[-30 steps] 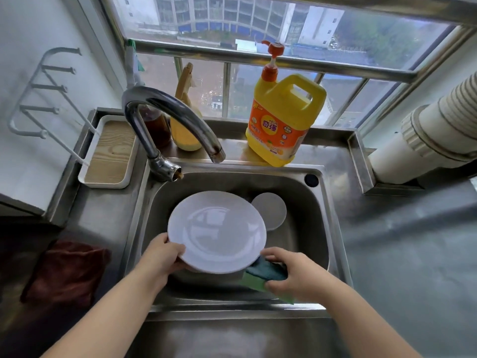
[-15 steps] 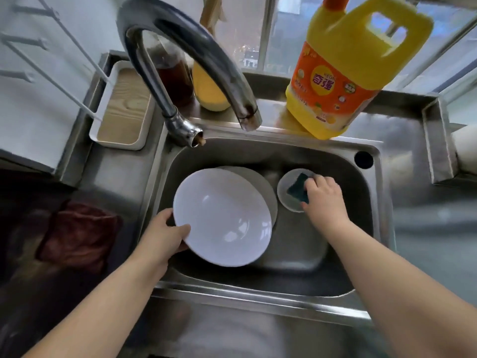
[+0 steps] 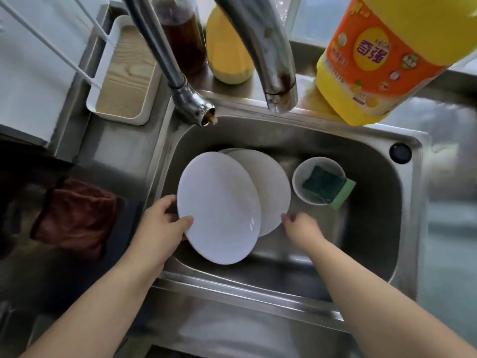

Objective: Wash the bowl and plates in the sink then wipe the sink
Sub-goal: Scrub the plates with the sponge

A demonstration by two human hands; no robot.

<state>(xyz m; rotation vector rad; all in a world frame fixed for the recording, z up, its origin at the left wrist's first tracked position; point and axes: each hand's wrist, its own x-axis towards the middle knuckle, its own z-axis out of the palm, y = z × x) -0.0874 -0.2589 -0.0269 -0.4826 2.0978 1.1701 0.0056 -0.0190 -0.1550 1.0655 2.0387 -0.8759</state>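
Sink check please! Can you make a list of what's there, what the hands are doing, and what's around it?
Surface: steel sink, no water running.
Job's things: front plate tilted, second plate behind; sponge lying in the bowl.
Clutter: detergent jug, brown bottle, red cloth, tray.
Grips: left hand holds the front plate's edge; right hand empty, by the second plate.
Cables: nothing seen.
Surroundings: faucet, window.

Your two forearms come into the frame from the lower left and lower right corners, both bare with no sleeve showing anywhere along them. Your left hand [image 3: 157, 228] and right hand [image 3: 303, 227] wear no gloves, rings, watch or bands at the wrists.
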